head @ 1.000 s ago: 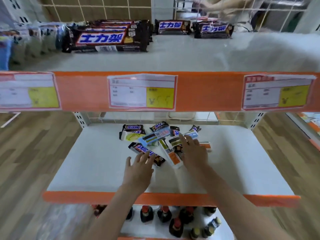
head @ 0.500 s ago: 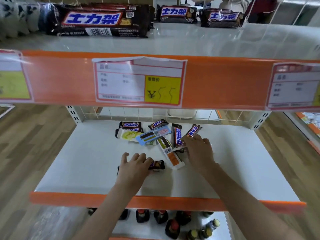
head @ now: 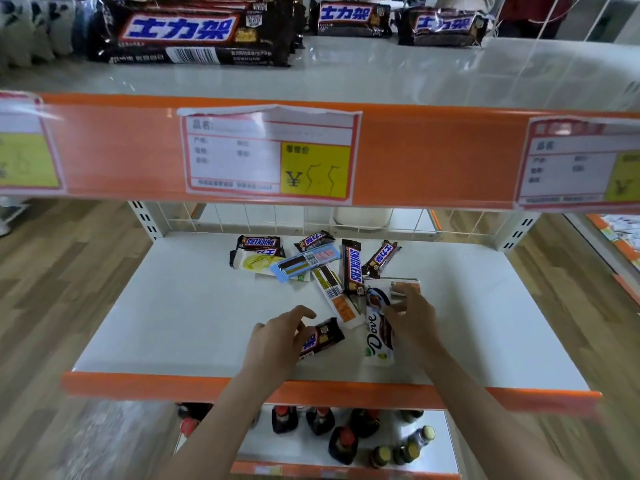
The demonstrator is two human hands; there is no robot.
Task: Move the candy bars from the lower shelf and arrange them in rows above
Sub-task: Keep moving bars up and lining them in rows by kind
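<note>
Single head-worn view, close, forward and down onto the lower shelf [head: 194, 327].

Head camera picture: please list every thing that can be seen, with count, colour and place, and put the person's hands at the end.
Snickers bars above: several, dark brown, upper shelf, lying in rows; exact count unclear.
Loose Snickers bars: about five, brown, back middle of lower shelf, jumbled.
Held Snickers bar: one, brown, lower shelf front.
Dove bar: one, white and brown, lower shelf, beside the right hand.
Pale wrapped bars: about three, white, blue, orange, in the pile.
Price tags: three, white, red and yellow, on the orange shelf edge.
Bottles: several, dark with red or yellow caps, bottom shelf.
Left hand: grips the held Snickers bar.
Right hand: fingers on the Dove bar; grip unclear.
</note>
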